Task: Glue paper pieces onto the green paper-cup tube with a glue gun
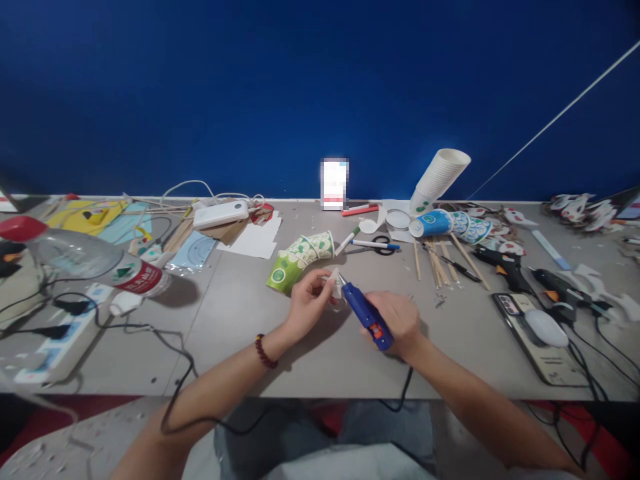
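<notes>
Now the left hand (311, 300) pinches white piece (337, 287), cups (301, 259) just beyond it; the right hand (401, 319) is closed around glue gun (361, 308).

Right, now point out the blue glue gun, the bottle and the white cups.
Blue glue gun (363, 309): head view, on its body.
Bottle (144, 280): head view, on its red label.
White cups (438, 179): head view, on the side of the stack.
</notes>
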{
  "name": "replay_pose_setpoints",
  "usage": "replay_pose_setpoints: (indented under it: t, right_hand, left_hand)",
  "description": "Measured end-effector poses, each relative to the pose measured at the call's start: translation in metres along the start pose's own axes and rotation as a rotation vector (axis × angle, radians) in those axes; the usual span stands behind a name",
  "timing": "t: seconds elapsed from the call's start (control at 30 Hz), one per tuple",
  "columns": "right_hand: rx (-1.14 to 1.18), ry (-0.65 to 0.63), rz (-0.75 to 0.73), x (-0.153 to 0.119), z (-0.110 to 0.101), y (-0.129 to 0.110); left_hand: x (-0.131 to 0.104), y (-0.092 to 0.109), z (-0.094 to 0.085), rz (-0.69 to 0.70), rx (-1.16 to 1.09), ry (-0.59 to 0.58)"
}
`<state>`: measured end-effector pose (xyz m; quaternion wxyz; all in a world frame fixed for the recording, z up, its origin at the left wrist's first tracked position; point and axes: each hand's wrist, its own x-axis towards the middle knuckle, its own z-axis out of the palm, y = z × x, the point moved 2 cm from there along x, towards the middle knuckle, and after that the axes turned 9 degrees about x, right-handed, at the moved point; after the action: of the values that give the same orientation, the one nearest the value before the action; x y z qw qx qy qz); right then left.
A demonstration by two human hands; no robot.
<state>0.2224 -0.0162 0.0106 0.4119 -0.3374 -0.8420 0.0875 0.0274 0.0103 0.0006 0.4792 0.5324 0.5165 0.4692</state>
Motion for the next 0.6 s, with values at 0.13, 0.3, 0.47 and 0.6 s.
replay_pose_setpoints:
  t: [0.13, 0.3, 0.47, 0.6]
  right_hand:
    - [0.093, -0.008, 0.108, 0.005, -0.001, -0.002]
    - [0.372, 0.074, 0.424, 0.01, -0.003, -0.003]
    - [0.576, 0.121, 0.728, 0.011, -0.001, 0.003]
    - [0.65, 0.125, 0.878, 0.005, 0.003, 0.012]
  left_hand:
    - [0.002, 0.003, 0.003, -0.096, -0.12, -0.02]
    - [0.003, 0.006, 0.006, -0.2, -0.189, -0.027]
    - [0.003, 0.004, 0.005, -0.222, -0.141, -0.017]
    - [0.003, 0.002, 0.003, -0.189, -0.049, 0.003]
